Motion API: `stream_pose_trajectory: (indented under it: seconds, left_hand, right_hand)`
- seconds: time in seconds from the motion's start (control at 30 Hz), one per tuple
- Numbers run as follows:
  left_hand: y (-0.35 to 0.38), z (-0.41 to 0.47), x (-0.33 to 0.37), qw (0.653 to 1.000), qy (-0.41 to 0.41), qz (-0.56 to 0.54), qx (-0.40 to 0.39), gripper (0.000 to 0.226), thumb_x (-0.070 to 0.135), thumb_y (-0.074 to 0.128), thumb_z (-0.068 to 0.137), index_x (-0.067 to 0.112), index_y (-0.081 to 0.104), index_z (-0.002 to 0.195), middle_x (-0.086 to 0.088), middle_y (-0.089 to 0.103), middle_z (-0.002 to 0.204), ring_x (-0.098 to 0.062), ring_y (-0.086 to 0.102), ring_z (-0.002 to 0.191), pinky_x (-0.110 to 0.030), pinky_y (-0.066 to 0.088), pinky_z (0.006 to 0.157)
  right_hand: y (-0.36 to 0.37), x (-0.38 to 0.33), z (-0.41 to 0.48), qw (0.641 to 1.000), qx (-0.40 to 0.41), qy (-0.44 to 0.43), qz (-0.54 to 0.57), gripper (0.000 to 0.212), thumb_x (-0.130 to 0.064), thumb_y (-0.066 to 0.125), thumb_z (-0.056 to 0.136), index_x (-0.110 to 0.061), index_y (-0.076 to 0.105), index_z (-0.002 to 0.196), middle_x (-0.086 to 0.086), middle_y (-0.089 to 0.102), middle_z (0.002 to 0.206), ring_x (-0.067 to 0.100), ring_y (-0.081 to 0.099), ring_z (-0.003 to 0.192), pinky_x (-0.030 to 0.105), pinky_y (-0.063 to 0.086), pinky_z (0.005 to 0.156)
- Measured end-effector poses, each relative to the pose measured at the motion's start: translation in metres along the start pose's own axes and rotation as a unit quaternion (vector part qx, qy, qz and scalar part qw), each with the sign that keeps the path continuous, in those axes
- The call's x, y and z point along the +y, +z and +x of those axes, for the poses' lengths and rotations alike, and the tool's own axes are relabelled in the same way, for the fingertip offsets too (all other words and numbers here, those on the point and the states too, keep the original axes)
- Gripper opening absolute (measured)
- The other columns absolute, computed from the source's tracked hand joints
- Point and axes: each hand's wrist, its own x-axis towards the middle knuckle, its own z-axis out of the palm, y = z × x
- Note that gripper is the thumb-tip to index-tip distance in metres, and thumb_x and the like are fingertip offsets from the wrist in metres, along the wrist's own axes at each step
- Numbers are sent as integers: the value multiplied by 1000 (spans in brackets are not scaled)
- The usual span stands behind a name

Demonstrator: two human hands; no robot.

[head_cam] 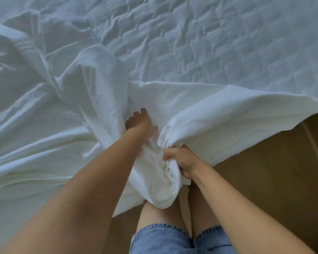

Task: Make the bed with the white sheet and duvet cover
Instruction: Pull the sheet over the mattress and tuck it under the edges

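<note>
A white duvet cover lies crumpled over the left and near part of the bed, its edge hanging over the bedside. A white quilted duvet covers the far and right part of the bed. My left hand reaches into an opening in the cover, fingers partly hidden by cloth. My right hand grips a bunched fold of the cover's edge just above my knees.
Brown wooden floor shows at the right and below the hanging cloth. My bare legs and denim shorts stand right at the bedside.
</note>
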Motion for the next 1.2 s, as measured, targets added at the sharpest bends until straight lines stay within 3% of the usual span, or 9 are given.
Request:
stream_pose_trajectory:
  seconds: [0.17,0.33,0.5,0.57,0.63,0.73,0.9,1.1,1.2]
  left_hand:
    - [-1,27,19,992,84,-48,75,76,51,64,80,13,30,136,-14,33,135,-35,35,123,-46,34,97]
    - [0,50,37,986,128,-47,95,87,50,64,80,15,19,145,-13,19,149,-32,20,135,-50,25,104]
    - [-9,81,59,980,146,111,75,117,63,62,74,18,-17,148,-10,-12,158,-28,-12,145,-62,1,110]
    - [-12,94,72,976,139,147,76,123,57,71,68,16,-11,149,-13,3,157,-29,2,145,-60,3,110]
    - [-12,103,88,979,124,147,73,96,44,73,71,9,21,144,-16,38,141,-31,37,131,-51,23,106]
    - [-21,96,103,989,110,92,20,35,26,65,79,9,58,110,-14,64,109,-32,60,98,-33,41,75]
    - [-101,41,118,978,99,-103,150,27,31,71,79,15,70,100,-12,67,89,-31,64,88,-30,41,69]
    - [-187,-39,211,771,258,-299,500,24,41,62,77,18,57,69,5,50,53,-22,49,54,-33,39,51]
    - [-126,-42,262,849,282,-168,415,24,35,59,86,15,51,75,-14,62,68,-38,59,64,-33,32,55]
  right_hand:
    - [-27,-8,12,985,58,19,163,48,-30,78,64,-12,67,107,11,72,101,27,68,94,39,54,82]
    - [-66,-43,32,934,196,53,295,75,-72,63,67,-14,62,114,12,72,99,29,68,91,40,54,78]
    - [-100,-62,46,860,371,65,344,114,-66,77,56,-25,21,146,7,49,131,32,54,111,52,49,92]
    - [-115,-71,52,855,380,46,349,114,-65,77,57,-26,18,147,4,48,132,30,52,113,52,47,95]
    - [-133,-87,62,856,386,36,343,116,-64,77,58,-24,15,147,3,47,133,28,52,115,48,45,99]
    - [-152,-109,72,861,404,53,304,97,-47,77,68,-15,23,143,6,49,132,25,53,111,37,43,97]
    - [-170,-172,57,905,337,-126,229,44,2,55,79,-12,51,120,11,57,102,24,55,84,32,45,73]
    - [-199,-246,4,890,95,-296,333,33,11,41,75,-9,63,88,8,60,91,22,59,89,38,48,86]
    - [-226,-243,-8,908,179,-287,247,28,11,42,74,-7,59,87,6,59,83,15,61,74,24,51,67]
